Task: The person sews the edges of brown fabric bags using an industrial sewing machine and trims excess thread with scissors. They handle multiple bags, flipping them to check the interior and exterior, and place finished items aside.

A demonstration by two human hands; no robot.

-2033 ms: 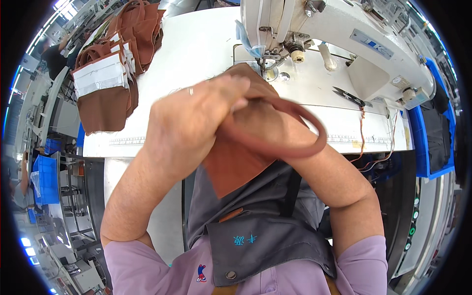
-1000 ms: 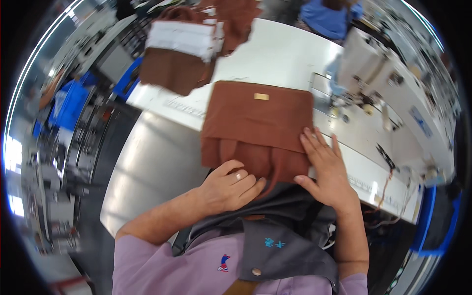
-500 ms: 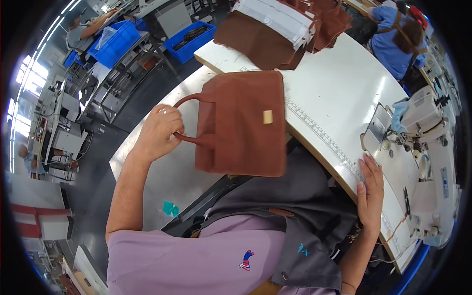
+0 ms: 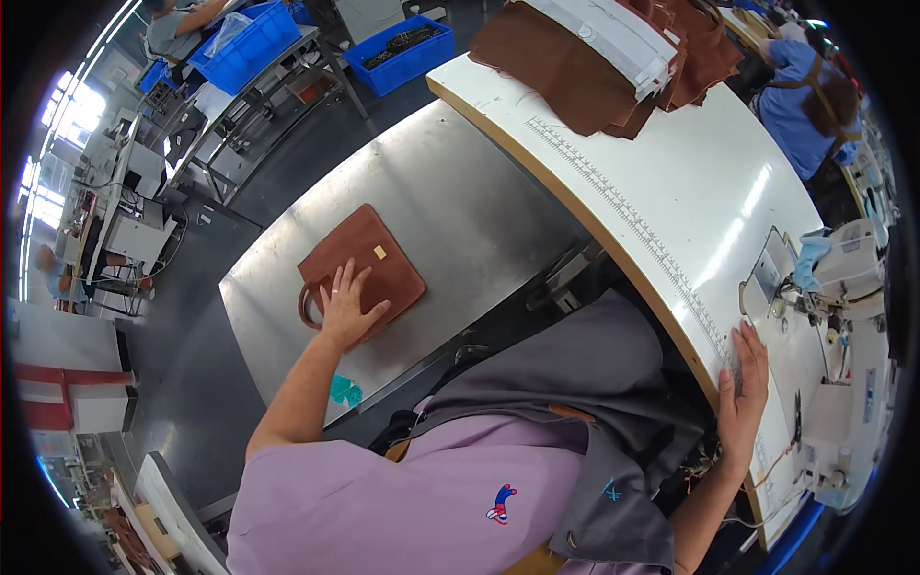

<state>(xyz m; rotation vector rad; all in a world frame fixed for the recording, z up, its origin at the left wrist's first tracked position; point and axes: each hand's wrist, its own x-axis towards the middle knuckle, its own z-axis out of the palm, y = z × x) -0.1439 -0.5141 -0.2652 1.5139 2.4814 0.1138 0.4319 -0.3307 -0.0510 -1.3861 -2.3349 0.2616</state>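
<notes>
A brown handbag [image 4: 388, 278] with a small gold-coloured plate lies flat on the metal side table [image 4: 479, 220] at my left. Over its handle end rests my left hand [image 4: 349, 305], fingers spread on the bag and gripping nothing. One curved handle shows beside the hand; the rest of the handles is hidden beneath it. My right hand [image 4: 746, 388] lies flat with fingers stretched on the edge of the white sewing table [image 4: 709, 192], near the sewing machine [image 4: 843, 268]. It holds nothing.
Brown fabric pieces [image 4: 565, 72] and white strips are stacked at the white table's far end. Small snips [image 4: 797, 417] lie near the machine. Blue bins [image 4: 401, 56] stand beyond the metal table. A person in blue [image 4: 805, 105] sits at far right, another at far left.
The handbag has gone from being held up by its handles to lying on the metal table. My left hand has let go of the handles and spread over the bag. The view has shifted slightly.
</notes>
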